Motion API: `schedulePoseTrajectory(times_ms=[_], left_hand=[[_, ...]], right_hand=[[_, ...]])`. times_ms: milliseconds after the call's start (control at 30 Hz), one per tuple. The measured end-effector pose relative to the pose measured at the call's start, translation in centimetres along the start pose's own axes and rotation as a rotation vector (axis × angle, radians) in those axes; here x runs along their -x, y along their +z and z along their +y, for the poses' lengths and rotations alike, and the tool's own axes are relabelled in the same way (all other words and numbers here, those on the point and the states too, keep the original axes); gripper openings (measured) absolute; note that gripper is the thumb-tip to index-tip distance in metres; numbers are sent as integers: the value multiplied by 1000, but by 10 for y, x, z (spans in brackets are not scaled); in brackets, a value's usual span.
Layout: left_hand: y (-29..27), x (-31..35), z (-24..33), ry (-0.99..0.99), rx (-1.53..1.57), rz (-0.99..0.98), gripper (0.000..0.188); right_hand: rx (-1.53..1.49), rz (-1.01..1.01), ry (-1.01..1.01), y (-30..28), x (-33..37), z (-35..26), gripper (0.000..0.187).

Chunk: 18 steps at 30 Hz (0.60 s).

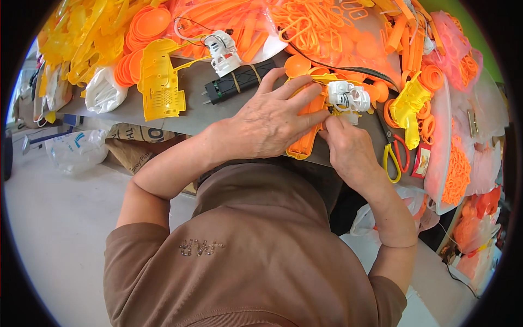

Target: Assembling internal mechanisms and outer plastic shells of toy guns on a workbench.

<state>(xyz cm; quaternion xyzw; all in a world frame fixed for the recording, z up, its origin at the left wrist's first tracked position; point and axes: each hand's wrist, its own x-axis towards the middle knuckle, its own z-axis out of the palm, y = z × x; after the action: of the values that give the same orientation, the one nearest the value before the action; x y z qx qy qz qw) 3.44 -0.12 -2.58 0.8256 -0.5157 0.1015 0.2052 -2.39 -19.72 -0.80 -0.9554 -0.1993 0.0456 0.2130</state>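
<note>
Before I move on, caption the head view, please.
Left hand on an orange casing, right hand close beside it, white mechanism just beyond, scissors at right.

The head view looks steeply down from above the person's own brown shirt [256,240], which fills the near lower middle; beyond it, at close range, come the left hand [278,117] and right hand [348,144]; the grey worktop [196,117] curves across the upper part, bent by the fisheye lens.

orange casing [303,145] partly hidden, yellow pile [81,38] cropped
</note>
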Motion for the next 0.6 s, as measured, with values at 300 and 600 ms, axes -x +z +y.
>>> schedulePoseTrajectory(times_ms=[300, 600], left_hand=[[-25, 32, -9, -216, 16, 218, 40], [-30, 34, -22, -322, -255, 39, 50]], right_hand=[[36, 119, 59, 3, 13, -12, 19], [-14, 353, 86, 24, 37, -30, 49]])
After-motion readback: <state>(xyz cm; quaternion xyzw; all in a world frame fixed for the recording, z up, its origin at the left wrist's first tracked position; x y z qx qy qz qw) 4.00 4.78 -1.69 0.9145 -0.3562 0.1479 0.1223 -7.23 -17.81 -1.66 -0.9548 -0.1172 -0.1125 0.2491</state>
